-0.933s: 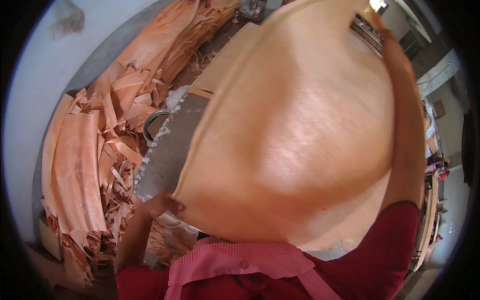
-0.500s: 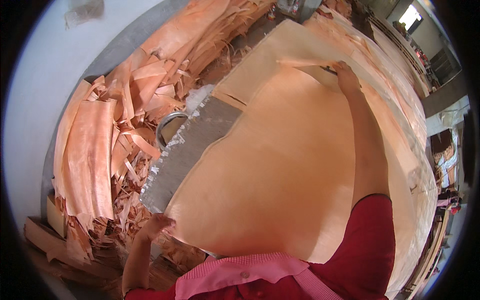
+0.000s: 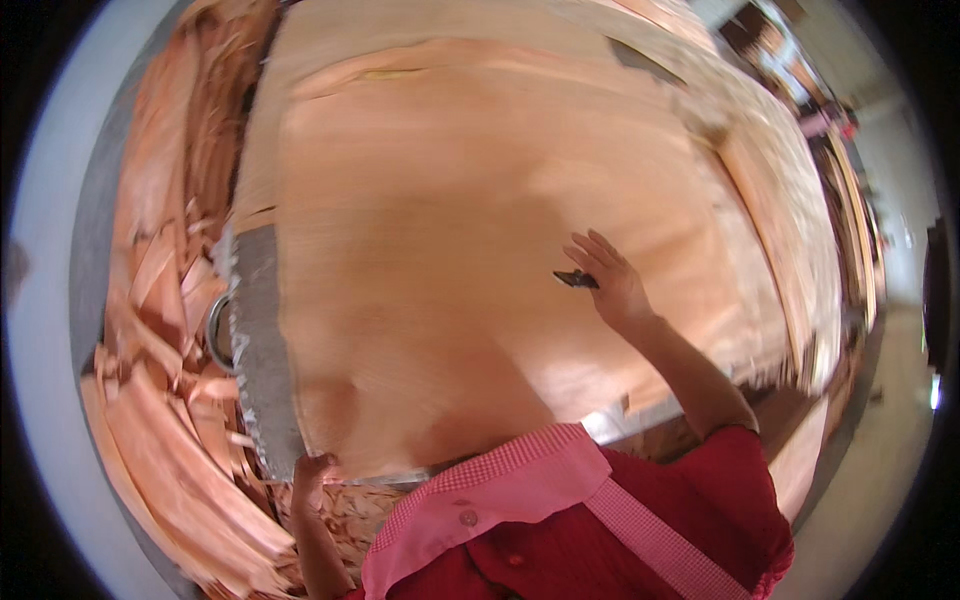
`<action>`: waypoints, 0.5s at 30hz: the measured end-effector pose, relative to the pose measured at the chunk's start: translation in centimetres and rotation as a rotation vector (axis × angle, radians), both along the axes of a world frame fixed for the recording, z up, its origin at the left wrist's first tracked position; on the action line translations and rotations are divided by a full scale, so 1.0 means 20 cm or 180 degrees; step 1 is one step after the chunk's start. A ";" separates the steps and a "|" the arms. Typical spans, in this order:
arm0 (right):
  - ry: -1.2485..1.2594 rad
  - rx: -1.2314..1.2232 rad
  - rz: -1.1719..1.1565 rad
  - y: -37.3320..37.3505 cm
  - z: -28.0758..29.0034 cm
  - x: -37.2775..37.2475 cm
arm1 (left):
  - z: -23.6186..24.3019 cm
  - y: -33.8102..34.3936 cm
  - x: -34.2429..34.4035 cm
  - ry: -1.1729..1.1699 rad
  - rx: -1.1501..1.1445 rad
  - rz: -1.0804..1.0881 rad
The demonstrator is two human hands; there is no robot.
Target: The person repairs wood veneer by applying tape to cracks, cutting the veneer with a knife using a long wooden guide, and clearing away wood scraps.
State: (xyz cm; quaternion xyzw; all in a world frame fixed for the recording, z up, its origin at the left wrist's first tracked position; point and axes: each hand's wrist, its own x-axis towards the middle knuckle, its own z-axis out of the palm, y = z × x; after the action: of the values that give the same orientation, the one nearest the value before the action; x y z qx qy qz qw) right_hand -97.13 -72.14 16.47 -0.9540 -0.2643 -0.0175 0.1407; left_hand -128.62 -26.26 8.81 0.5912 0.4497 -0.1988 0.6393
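Note:
A large tan wood veneer sheet (image 3: 450, 240) lies before me over other pale sheets. At its near left corner, my left hand (image 3: 314, 470) is closed on the edge, fingers bent. My right hand (image 3: 612, 285) is over the right middle of the sheet. It holds a small dark knife-like tool (image 3: 576, 279) by the thumb, while its other fingers stretch forward. Motion blur hides the tool's details.
Torn veneer strips (image 3: 150, 270) are heaped along the left, with curved pieces (image 3: 190, 470) at the near left. A round metal rim (image 3: 216, 335) stands beside the grey board (image 3: 262, 340). More stacked sheets (image 3: 755, 230) lie at right.
The view has turned to the right. My right hand has come back from the sheet's far edge to over its middle, still with the tool. My left hand stays at the near left corner.

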 end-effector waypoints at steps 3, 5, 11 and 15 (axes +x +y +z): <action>0.0050 -0.0109 -0.0987 -0.26 -0.09 -0.37 | -0.02 0.02 -0.02 -0.0366 -0.0091 -0.0124; 0.0279 -0.0320 -0.1319 -0.36 -0.19 -0.49 | -0.04 0.05 -0.05 -0.0458 -0.0184 -0.0339; -0.0057 0.2098 -0.1889 -0.59 -0.32 -0.75 | -0.12 0.24 -0.07 -0.0826 0.0578 -0.1266; 0.2665 0.4510 -0.2728 -0.69 -0.31 -1.03 | -0.10 0.33 0.03 -0.1357 -0.2703 0.0827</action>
State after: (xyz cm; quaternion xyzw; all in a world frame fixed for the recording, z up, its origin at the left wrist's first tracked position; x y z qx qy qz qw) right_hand -117.81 -85.99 10.28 -0.5901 0.2557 0.1204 0.7563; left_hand -128.06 -19.76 6.87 0.2449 0.2581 -0.1578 0.9212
